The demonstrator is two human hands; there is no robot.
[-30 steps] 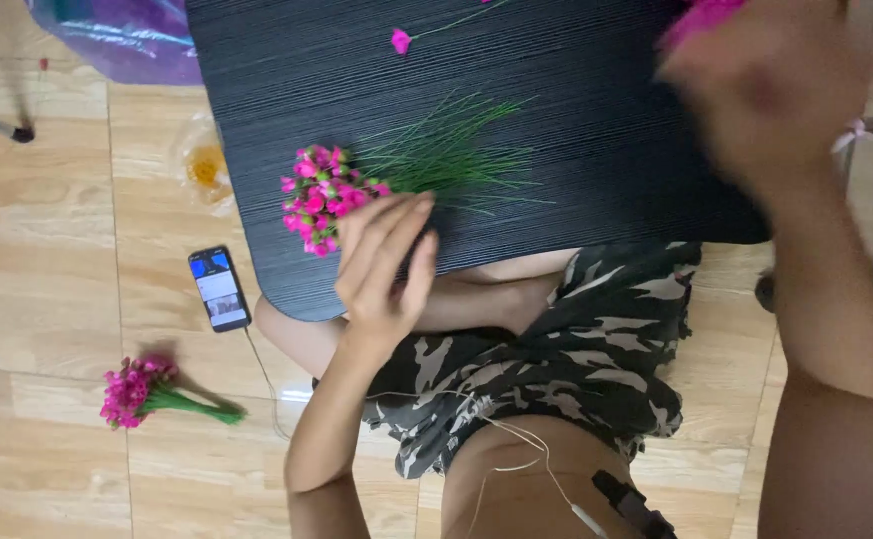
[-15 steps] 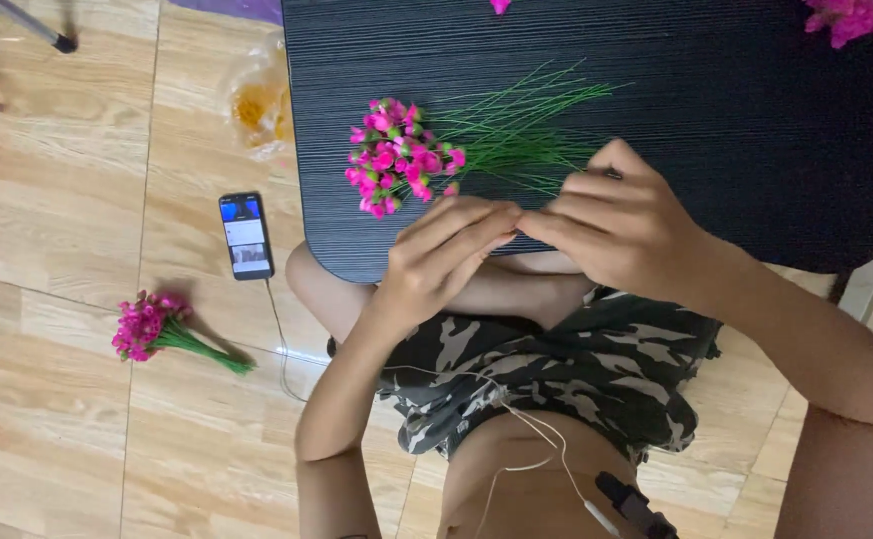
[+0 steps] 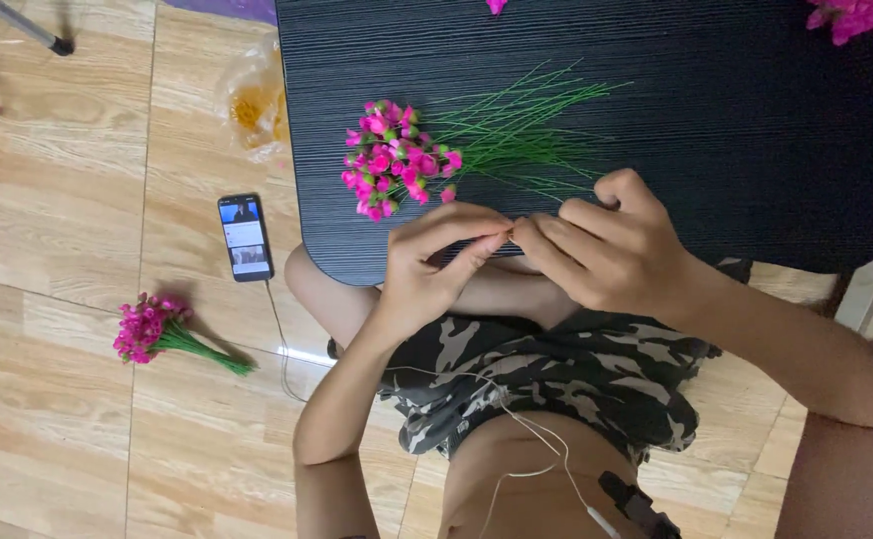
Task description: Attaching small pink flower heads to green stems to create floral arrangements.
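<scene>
Both hands [image 3: 516, 255] pinching perhaps thin wire stem

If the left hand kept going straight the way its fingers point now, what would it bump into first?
The left hand points right, so it would meet the right hand's fingertips first; they already seem to touch, pinching something too small to tell, just below the pink flower bunch.

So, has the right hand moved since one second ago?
Yes. The right hand came down from over the far right of the black table to its near edge, meeting the left hand beside the pink flower bunch.
</scene>
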